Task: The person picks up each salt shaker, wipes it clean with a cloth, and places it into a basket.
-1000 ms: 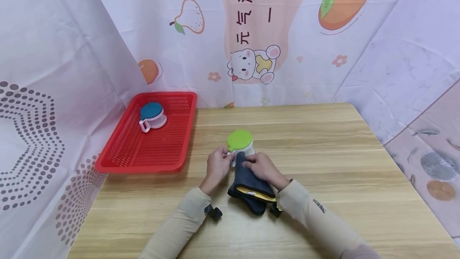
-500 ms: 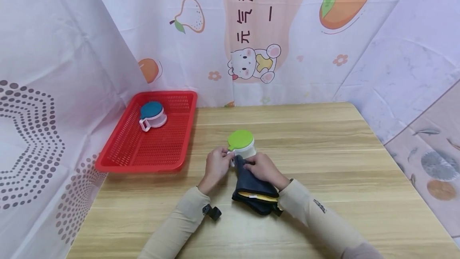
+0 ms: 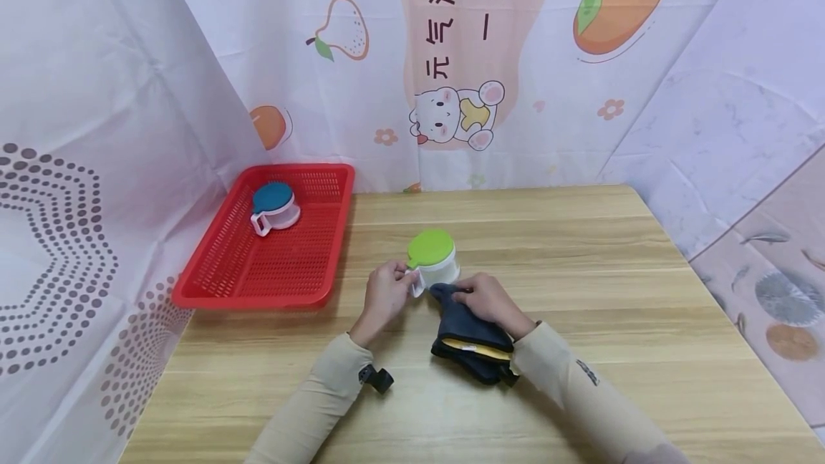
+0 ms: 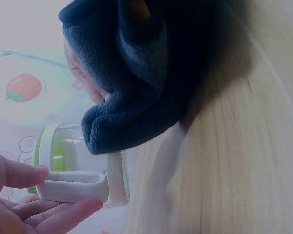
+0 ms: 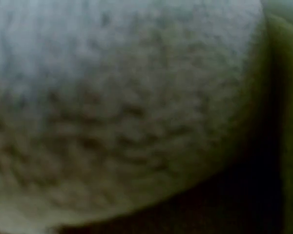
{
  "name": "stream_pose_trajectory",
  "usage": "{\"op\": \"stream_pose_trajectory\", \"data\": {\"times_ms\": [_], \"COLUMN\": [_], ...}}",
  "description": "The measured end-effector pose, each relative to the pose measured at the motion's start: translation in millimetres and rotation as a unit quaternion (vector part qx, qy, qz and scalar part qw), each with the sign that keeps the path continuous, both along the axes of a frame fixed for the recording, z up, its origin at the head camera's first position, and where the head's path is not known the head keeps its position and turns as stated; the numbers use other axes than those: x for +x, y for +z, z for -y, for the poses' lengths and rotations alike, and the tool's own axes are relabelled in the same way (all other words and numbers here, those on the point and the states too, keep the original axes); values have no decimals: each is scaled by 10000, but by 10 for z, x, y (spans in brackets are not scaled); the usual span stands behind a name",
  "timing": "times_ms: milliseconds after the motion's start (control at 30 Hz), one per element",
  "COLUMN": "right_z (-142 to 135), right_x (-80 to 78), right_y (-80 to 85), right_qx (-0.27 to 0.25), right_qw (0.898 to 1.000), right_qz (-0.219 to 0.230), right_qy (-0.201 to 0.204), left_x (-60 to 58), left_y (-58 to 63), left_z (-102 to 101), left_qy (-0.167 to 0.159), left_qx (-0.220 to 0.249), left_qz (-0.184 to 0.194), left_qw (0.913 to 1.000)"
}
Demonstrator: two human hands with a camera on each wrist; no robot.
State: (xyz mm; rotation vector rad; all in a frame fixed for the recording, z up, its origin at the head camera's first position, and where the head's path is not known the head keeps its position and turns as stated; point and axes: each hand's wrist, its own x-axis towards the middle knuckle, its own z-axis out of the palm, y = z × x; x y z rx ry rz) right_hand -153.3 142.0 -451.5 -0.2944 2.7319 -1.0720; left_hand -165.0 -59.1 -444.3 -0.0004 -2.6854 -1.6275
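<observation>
A clear seasoning jar with a green lid (image 3: 430, 248) and a white side handle (image 4: 73, 187) stands upright on the table. My left hand (image 3: 387, 293) pinches that handle between thumb and fingers. Bunched in my right hand (image 3: 488, 301) is a dark grey plush cloth (image 3: 473, 328) with black edging, a yellow inner side and a small white label. The cloth's upper end lies close to the jar's lower front; the head view does not settle whether they touch. In the left wrist view the cloth (image 4: 132, 83) covers part of the jar. Blurred fabric fills the right wrist view.
A red plastic basket (image 3: 258, 302) stands at the left back of the wooden table (image 3: 580, 256). Inside it sits a similar jar with a blue lid (image 3: 273, 196) and a pinkish handle. A printed curtain (image 3: 361, 106) hangs behind the table.
My right hand has moved right with the cloth, drawing it away from the jar's handle. The left hand stays on the handle, and more of the jar's front shows.
</observation>
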Motion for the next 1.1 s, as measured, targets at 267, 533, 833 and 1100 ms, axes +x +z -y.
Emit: {"op": "stream_pose_trajectory", "data": {"times_ms": [267,533,833,1100], "right_z": [-164,-328,-443,-556], "right_x": [-48,-146,-191,-211], "right_y": [18,25,66,104], "right_qx": [-177,-113,-43,47], "right_qw": [9989,9977,9987,9995], "right_qz": [315,347,215,-264], "right_qy": [-310,-569,-453,-151], "left_x": [-18,-18,-41,-82], "left_y": [-29,-75,-161,-186], "left_z": [41,77,113,132], "left_qy": [-184,-343,-623,-913], "left_qx": [-272,-236,-290,-182], "left_qz": [-144,-32,-230,36], "left_qw": [9994,9991,9974,9957]}}
